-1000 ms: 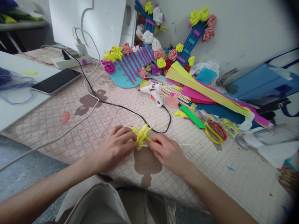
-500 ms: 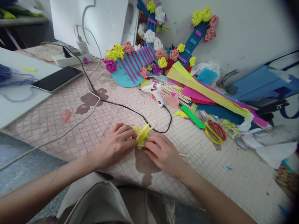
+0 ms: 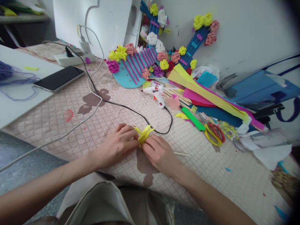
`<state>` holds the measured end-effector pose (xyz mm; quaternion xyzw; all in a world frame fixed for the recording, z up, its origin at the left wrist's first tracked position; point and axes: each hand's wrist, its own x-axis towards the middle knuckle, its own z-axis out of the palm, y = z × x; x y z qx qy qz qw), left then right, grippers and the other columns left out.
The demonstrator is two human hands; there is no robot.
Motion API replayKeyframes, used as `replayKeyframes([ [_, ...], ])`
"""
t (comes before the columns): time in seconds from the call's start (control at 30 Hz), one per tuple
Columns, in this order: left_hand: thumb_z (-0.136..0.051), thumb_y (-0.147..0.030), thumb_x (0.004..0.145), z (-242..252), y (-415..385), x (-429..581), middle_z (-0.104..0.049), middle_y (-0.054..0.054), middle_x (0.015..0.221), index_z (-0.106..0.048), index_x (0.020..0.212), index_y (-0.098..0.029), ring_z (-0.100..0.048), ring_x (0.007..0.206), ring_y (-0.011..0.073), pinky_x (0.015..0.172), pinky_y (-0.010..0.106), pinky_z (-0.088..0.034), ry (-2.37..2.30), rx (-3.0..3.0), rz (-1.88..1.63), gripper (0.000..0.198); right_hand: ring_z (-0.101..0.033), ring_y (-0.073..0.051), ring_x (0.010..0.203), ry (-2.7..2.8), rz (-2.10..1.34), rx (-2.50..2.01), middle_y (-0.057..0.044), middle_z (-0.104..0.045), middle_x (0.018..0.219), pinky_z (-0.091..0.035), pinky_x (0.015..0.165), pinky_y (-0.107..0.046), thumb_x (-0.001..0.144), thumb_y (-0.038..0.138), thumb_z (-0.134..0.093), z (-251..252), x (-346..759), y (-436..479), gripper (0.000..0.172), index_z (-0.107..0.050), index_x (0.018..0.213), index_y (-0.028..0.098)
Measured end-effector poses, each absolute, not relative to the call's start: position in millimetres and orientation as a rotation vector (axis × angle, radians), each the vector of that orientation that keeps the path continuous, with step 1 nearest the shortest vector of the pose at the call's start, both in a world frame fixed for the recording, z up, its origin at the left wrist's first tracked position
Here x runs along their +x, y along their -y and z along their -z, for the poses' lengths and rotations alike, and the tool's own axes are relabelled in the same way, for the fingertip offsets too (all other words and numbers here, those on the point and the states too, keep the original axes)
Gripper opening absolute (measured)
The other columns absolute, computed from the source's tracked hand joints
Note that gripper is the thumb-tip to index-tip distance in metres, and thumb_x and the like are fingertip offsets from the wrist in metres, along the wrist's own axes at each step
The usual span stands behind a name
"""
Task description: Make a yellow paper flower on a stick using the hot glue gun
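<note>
A yellow paper flower [image 3: 143, 135] with pointed petals is held between my two hands, low over the table. My left hand [image 3: 120, 143] has its fingers closed on the flower's left side. My right hand [image 3: 161, 154] pinches the base from the right, and its fingertips cover part of it. From under the right hand a thin wooden stick [image 3: 181, 154] sticks out to the right. Beyond the hands a white glue gun [image 3: 156, 93] lies on its side, its black cord [image 3: 127, 108] looping close to the flower.
Scissors [image 3: 212, 135] and a green-handled cutter [image 3: 192, 118] lie to the right. Behind them are yellow paper strips [image 3: 206, 90] and wooden sticks. Flower-covered blue guitar shapes [image 3: 131, 72] lean at the back. A phone [image 3: 59, 78] and a power strip [image 3: 72, 58] are at left.
My right hand has slid slightly left, closing over the flower's base where a bit of the stick showed before. My left hand keeps its hold. The view has shifted slightly.
</note>
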<state>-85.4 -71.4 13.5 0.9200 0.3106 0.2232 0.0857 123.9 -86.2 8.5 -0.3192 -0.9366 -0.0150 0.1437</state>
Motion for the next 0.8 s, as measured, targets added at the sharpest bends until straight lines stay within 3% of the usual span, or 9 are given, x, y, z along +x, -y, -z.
replayKeyframes([
  [0.37, -0.054, -0.02, 0.089, -8, 76, -78, -0.06, 0.003, 0.096, -0.061, 0.084, -0.02, -0.049, 0.096, 0.0194, 0.088, 0.039, -0.032, -1.032, 2.63, -0.757, 0.009, -0.053, -0.02, 0.093, 2.535, -0.308, -1.022, -0.008, -0.061, 0.093, -0.048, 0.082, -0.038, 0.093, 0.018, -0.043, -12, 121, 84, 0.018, -0.061, 0.088, 0.016],
  [0.57, -0.048, -0.018, 0.091, -9, 78, -73, -0.058, 0.003, 0.094, -0.059, 0.079, -0.018, -0.048, 0.095, 0.0187, 0.089, 0.039, -0.033, -1.075, 2.587, -0.755, 0.016, -0.053, -0.021, 0.095, 2.51, -0.343, -1.028, -0.008, -0.061, 0.094, -0.047, 0.083, -0.038, 0.093, 0.017, -0.044, -10, 122, 85, 0.017, -0.06, 0.088, 0.017],
  [0.8, -0.053, -0.017, 0.089, -11, 78, -75, -0.058, 0.003, 0.095, -0.061, 0.081, -0.018, -0.047, 0.094, 0.0183, 0.086, 0.037, -0.034, -1.061, 2.493, -0.803, 0.011, -0.053, -0.022, 0.095, 2.455, -0.282, -0.997, -0.009, -0.06, 0.096, -0.047, 0.083, -0.039, 0.09, 0.018, -0.047, -10, 124, 87, 0.013, -0.059, 0.096, 0.016],
])
